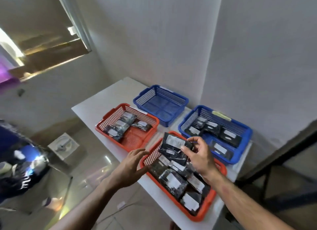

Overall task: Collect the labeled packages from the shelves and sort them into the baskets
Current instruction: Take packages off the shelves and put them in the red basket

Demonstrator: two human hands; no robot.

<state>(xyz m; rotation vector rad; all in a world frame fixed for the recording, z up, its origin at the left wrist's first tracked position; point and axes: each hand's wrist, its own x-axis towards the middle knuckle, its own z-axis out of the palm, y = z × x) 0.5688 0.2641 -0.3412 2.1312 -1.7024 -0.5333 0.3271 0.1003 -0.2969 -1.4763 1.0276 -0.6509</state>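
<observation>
At centre of the head view: the right hand (199, 158) has its grip on a black package (174, 148) with a white label, thumb and fingertips pinching its right-hand edge, lifted above the near red basket (202, 212).
Package position: it hangs over the upper-left end of the near red basket, above the other labelled packages lying in there.
Long axis: it seems to run from upper left to lower right in the frame, label face up; blur makes this uncertain.
Package from grip: the package extends to the left of the pinching fingers, toward the far red basket (109, 119).
Left hand (132, 167): released, fingers spread and relaxed, holding nothing, just left of the near red basket's rim and near the package's lower-left end.
Nearer hand: the right hand has it; the left hand is the closer one for a second hold.
Targets: the full blue basket (247, 135) sits right of the package, the empty blue basket (184, 101) above it, all on the white surface (96, 102).
Likely step: choosing a basket for the held package, probably by reading its label.
</observation>
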